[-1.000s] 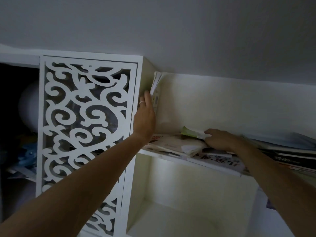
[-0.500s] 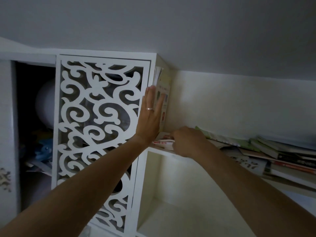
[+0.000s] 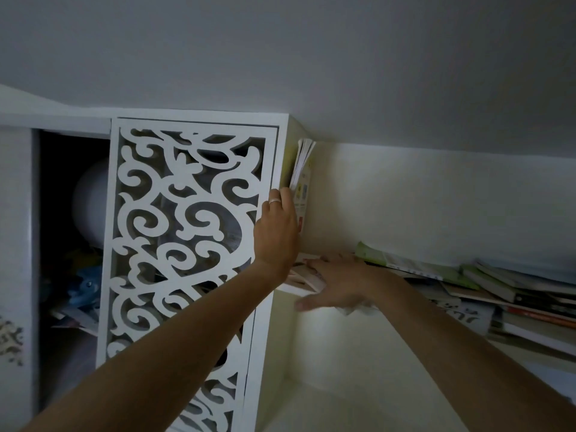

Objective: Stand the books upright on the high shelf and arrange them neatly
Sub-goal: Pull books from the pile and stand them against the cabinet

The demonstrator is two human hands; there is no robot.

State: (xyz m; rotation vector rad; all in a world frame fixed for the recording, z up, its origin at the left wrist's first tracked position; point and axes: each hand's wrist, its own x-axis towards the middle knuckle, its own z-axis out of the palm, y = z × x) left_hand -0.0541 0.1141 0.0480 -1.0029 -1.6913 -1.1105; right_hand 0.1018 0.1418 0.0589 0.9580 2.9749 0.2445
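Note:
Two or three thin books (image 3: 301, 179) stand upright at the left end of the high shelf (image 3: 295, 289), leaning on the cabinet's side wall. My left hand (image 3: 276, 232) presses flat against them, fingers straight and pointing up. My right hand (image 3: 338, 283) reaches across the shelf's left end and holds a flat-lying book (image 3: 304, 271), fingers on top and thumb under its front edge. A messy pile of flat books (image 3: 498, 291) fills the shelf to the right, with a green-covered one (image 3: 405, 265) on top.
A white fretwork cabinet door (image 3: 187, 229) stands directly left of the shelf. Further left, a dark compartment holds a white round object (image 3: 90, 207) and a blue toy (image 3: 87, 285). Below the shelf is a white cubby (image 3: 327, 394). The ceiling is close above.
My right hand moved left from the green book to the flat book at the shelf's left end. My left hand stayed pressed on the upright books. The view shifted left.

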